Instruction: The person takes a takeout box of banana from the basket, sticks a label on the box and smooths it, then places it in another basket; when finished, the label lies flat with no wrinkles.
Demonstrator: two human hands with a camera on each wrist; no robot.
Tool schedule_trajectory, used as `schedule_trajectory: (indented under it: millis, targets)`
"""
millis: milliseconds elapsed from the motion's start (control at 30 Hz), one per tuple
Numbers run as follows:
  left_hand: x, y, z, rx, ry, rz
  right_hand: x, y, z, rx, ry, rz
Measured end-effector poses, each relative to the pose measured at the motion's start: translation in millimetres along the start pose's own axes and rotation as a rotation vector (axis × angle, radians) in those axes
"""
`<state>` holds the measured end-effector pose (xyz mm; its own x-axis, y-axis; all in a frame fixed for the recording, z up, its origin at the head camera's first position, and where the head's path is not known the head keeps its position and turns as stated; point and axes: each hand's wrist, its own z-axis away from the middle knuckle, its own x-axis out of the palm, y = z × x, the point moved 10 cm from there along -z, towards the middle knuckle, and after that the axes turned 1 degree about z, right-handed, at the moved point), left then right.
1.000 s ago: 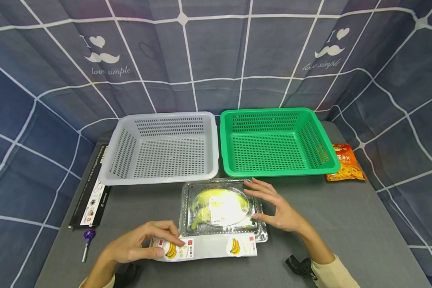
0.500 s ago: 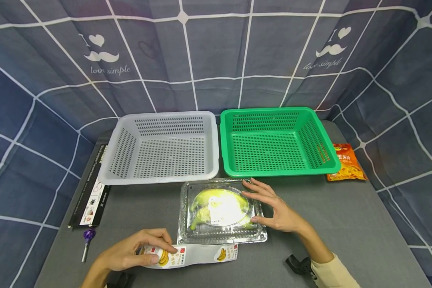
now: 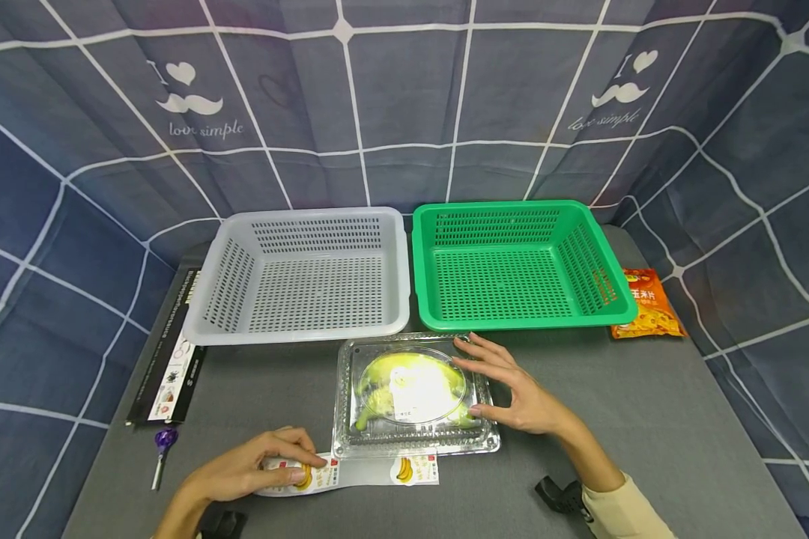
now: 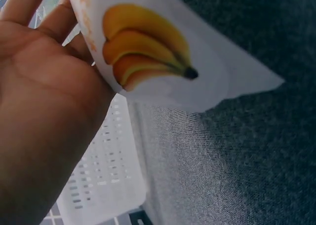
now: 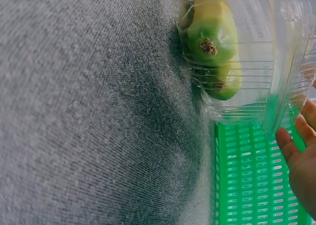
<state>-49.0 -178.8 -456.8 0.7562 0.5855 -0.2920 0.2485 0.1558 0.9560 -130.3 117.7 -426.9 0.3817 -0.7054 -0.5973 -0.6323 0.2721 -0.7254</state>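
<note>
A clear plastic clamshell box with greenish-yellow bananas inside lies on the table; glare washes out the white label on its lid. My right hand rests on the box's right edge with fingers spread and fairly straight. Just below the box's front left corner, my left hand pinches one end of a long white paper strip printed with bananas. The strip's far end lies along the box's front edge. Up close in the left wrist view, the strip's near end sticks out past the palm.
Behind the box stand a white-grey basket and a green basket. An orange snack bag lies at the right, partly behind the green basket. At the left are a long black package and a purple-wrapped lollipop.
My left hand has drawn the paper strip left and toward me, off the box's front rim, then slightly back up. The right hand has stayed almost still on the box.
</note>
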Motion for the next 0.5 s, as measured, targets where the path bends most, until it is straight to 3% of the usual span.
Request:
schedule_trajectory:
  millis: [500]
  targets:
    - [7.6, -0.3, -6.3, -0.001, 0.01, -0.103, -0.5, 2.2, -0.3, 0.044, -0.023, -0.012]
